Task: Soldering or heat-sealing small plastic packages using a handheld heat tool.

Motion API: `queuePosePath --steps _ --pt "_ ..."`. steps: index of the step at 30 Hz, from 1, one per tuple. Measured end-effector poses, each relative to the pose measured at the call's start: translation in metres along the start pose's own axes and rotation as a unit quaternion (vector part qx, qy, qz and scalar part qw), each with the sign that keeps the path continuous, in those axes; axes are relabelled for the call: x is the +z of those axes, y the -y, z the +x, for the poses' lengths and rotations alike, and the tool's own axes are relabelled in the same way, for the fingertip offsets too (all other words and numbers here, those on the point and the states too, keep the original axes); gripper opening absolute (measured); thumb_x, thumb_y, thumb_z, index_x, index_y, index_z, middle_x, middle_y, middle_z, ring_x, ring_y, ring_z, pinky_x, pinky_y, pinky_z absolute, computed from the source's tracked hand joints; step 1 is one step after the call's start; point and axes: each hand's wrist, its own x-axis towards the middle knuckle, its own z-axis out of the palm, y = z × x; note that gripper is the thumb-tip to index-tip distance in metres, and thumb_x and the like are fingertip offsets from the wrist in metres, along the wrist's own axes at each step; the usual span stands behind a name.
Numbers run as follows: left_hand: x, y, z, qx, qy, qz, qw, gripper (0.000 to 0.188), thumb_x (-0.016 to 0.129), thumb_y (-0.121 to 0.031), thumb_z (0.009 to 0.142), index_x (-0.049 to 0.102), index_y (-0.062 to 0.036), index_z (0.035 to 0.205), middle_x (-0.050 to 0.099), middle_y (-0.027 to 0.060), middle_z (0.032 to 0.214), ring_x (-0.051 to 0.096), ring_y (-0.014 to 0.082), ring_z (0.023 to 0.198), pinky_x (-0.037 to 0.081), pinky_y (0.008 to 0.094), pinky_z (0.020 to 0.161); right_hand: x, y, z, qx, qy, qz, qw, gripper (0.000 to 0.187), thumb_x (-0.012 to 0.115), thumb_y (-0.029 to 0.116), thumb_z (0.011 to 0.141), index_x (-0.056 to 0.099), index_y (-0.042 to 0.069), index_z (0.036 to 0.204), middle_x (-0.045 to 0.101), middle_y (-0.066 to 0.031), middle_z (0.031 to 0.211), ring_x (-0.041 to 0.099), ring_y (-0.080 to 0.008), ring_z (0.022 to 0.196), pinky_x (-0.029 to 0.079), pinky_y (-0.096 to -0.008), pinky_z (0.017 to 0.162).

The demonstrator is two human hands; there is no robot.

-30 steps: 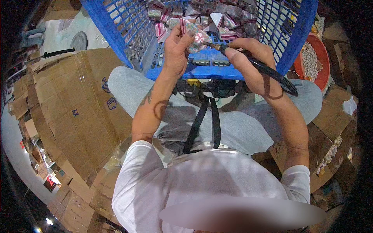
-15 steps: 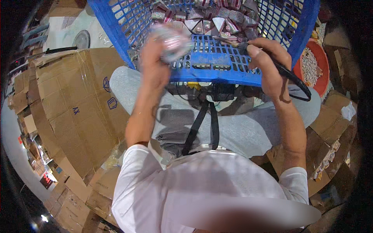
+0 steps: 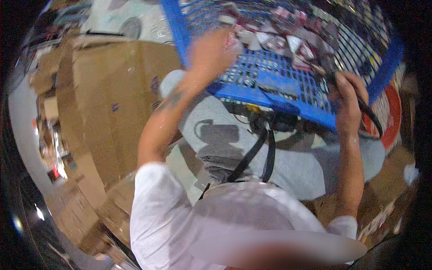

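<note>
A blue plastic basket tilts toward me in front of my lap, with several small clear packets marked white and pinkish red heaped inside. My left hand reaches over the basket's left part, its fingers curled at the edge of the heap. Something pinkish shows at the fingertips, but motion blur hides whether it is gripped. At the basket's right side, my right hand is closed around a soldering iron with a black handle. Its thin tip points left toward the packets, and a thick black cord loops behind the hand.
A flattened cardboard sheet covers the floor on the left. Right of the basket stands a red-orange tub of small pale pieces. More cardboard lies on the right. Black straps hang over my lap.
My left hand has moved right and farther into the basket; the clear pink-striped packet it held is no longer distinct. The view has shifted, so basket and lap appear farther right.
</note>
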Motion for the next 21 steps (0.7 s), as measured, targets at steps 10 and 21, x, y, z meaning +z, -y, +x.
queuePosePath --steps 10,21 --pt "0.238 0.073 0.026 -0.201 0.096 0.174 0.959 0.055 0.071 -0.032 0.078 0.054 -0.0011 0.120 0.062 0.0195 0.116 0.067 0.0325 0.098 0.053 0.0468 0.081 -0.017 -0.001 -0.004 -0.017 -0.043 0.054 0.997 0.026 0.061 0.020 0.092 0.065 -0.002 0.105 0.065 -0.0100 0.093 0.060 -0.0124 0.073 0.046 -0.0249 0.059" --pt "0.151 0.086 0.048 -0.431 0.065 -0.441 0.784 0.047 0.078 -0.011 0.070 0.058 -0.0099 0.113 0.066 0.0152 0.095 0.067 0.0254 0.087 0.055 0.0383 0.074 -0.004 -0.006 -0.005 -0.042 -0.003 0.006 0.999 0.029 0.060 0.023 0.094 0.065 -0.002 0.108 0.063 -0.0072 0.092 0.055 -0.0118 0.071 0.045 -0.0268 0.064"
